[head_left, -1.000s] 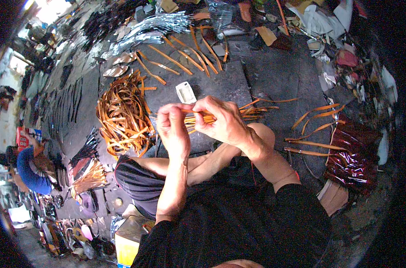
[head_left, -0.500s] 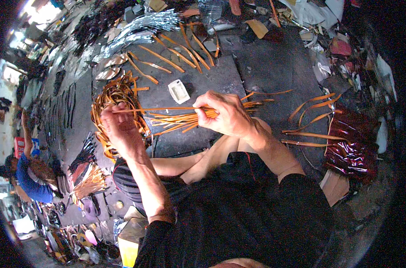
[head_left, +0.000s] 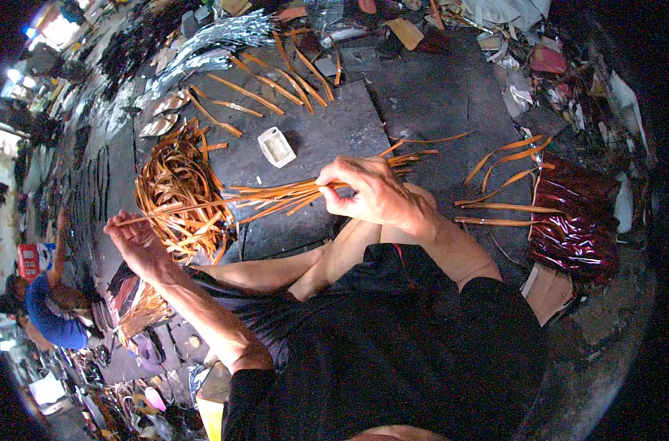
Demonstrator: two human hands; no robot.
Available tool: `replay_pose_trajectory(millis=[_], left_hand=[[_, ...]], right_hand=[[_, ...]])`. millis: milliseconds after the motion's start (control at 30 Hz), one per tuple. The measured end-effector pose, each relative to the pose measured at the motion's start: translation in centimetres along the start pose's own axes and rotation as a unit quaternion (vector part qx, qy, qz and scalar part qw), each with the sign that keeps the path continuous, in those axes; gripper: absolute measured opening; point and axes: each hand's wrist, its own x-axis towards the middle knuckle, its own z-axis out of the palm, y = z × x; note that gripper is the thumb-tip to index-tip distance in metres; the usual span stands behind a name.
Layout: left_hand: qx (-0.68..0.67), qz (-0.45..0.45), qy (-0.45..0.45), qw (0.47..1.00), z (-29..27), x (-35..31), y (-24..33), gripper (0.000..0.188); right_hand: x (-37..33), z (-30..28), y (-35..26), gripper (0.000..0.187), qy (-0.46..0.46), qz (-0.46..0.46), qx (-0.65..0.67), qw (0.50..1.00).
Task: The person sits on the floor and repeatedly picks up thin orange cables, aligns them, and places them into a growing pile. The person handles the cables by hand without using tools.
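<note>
My right hand (head_left: 375, 192) is closed around a bundle of narrow tan strips (head_left: 279, 196), which look like leather, and their ends stick out on both sides of the fist. One long strip (head_left: 165, 214) runs from that fist to my left hand (head_left: 140, 244), taut and slanting down to the left. The fingers of my left hand are bent around its far end. Beneath this strip lies a tangled heap of shiny tan strips (head_left: 174, 173), just beyond my left forearm. My crossed bare legs are under the right hand.
A small white dish (head_left: 277, 148) sits on the dark board (head_left: 342, 121). Several separate tan strips (head_left: 257, 94) are laid out beyond it. To the right is a glossy dark red sheet (head_left: 576, 217) with strips beside it. Scraps (head_left: 548, 60) litter the far right. Another person (head_left: 51, 312) sits at far left.
My left hand has drawn away left and toward me, past the tangled heap, pulling the long strip. My right hand keeps its hold on the bundle. The whole view has shifted slightly.
</note>
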Motion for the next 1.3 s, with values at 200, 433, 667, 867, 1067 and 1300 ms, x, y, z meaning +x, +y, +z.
replay_pose_trajectory(millis=[200,433,667,867,1067,1300], left_hand=[[0.054,0.022,0.063,0.996,-2.9,2.4,1.6,0.023],[0.032,0.002,0.046,0.998,-7.5,5.0,3.2,0.024],[0.104,0.001,0.009,0.995,-9.1,3.9,3.6,0.026],[0.026,0.014,0.017,0.999,-7.1,2.3,0.8,0.023],[0.151,0.017,-0.028,0.988,-4.5,-0.7,-2.8,0.019],[0.366,0.02,-0.107,0.924,7.0,-7.7,-8.3,0.016]], right_hand=[[-1.1,-1.1,0.2,0.022,-0.023,0.028,-0.002,0.999],[-1.9,-2.2,0.3,0.022,-0.02,0.031,0.009,0.999],[-3.5,-2.1,0.5,0.013,-0.03,0.182,-0.005,0.983],[-3.8,-3.9,2.1,0.006,-0.015,0.239,0.002,0.971],[-4.1,-7.5,4.6,0.007,-0.036,0.283,-0.055,0.957],[-2.3,-1.0,3.6,0.049,-0.09,0.224,-0.085,0.967]])
